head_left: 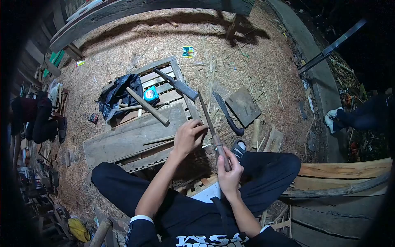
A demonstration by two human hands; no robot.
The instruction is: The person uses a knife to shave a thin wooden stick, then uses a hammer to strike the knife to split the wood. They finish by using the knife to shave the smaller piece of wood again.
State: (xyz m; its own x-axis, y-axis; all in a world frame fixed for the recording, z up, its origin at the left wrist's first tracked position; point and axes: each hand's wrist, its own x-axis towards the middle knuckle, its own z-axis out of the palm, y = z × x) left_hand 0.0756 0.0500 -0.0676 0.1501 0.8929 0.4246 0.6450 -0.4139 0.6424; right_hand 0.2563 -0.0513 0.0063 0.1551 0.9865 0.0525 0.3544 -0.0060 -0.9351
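Note:
My right hand [229, 169] is wrapped round the wooden handle of a long, narrow-bladed knife [209, 120], its blade pointing away from me. Just left of the blade, my left hand [190, 138] is closed, and a thin wooden strip [160, 140] seems to run through its fingers toward the knife; the grip itself is partly hidden. Beyond the knife tip, a tool with a dark handle and a blocky grey head [185, 89] rests on a slatted wooden pallet [177, 68]. A curved dark machete [226, 113] lies on the ground to the right.
On the pallet are a teal tape measure [151, 94], a black plastic bag [119, 95], a wooden stick [149, 107] and a wide board [135, 133]. A square board [242, 106] lies beside the machete. Other people sit at left [43, 119] and stand at right [362, 113].

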